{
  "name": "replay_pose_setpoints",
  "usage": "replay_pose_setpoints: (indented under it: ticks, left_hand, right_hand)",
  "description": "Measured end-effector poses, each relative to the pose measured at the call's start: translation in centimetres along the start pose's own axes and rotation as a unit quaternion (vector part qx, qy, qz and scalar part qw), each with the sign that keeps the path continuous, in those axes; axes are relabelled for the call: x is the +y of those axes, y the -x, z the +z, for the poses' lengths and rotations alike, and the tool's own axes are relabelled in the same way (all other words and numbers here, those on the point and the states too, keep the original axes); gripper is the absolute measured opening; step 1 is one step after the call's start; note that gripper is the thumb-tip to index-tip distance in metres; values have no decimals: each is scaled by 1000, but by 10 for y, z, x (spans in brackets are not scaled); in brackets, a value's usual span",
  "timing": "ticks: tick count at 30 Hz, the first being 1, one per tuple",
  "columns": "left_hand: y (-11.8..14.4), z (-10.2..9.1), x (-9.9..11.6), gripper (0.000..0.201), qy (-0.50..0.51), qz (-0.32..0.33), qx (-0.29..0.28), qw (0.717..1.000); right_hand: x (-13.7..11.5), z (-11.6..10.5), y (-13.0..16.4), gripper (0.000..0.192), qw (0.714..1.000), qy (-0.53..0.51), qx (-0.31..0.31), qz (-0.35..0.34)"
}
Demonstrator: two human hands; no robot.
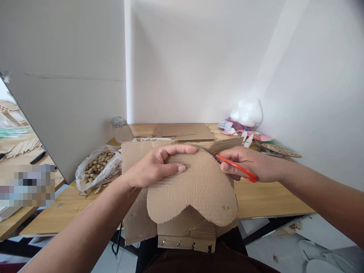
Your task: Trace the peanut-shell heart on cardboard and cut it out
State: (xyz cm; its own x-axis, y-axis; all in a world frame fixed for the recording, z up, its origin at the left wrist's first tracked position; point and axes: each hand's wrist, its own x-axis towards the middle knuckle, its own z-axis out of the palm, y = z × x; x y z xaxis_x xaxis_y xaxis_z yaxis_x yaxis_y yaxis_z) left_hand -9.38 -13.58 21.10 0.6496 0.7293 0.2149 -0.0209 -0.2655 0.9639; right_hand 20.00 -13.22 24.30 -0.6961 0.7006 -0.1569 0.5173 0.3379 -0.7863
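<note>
Head view, left to right. At the table's (264, 197) left edge a clear bag (96, 167) of pale nuts is lying open, with a glass jar (121, 129) standing behind it near the back left corner. The left hand (155, 167) is gripping the heart (196, 189), a cardboard cut-out, with fingers curled over its top edge and the thumb pressing flat on its face. The heart is being held tilted over the table's front edge, close to the person's body, and it is overlapping a larger cardboard sheet (136, 220) behind it. Flat cardboard (182, 131) is lying along the back edge. The right hand (250, 163) is closed through the red handles of the scissors (237, 167), whose blades are meeting the heart's upper right edge. Glue bottles (247, 137), pink scraps (260, 136) and a white plastic bag (247, 112) are sitting at the back right corner.
</note>
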Motion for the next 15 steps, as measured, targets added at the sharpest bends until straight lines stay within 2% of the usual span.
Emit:
replay_pose_setpoints:
  ticks: [15]
  left_hand:
    - [-2, -5, -4, 41, -14, 25, -2, 1000]
  right_hand:
    - [-2, 3, -3, 43, 999, -4, 40, 30]
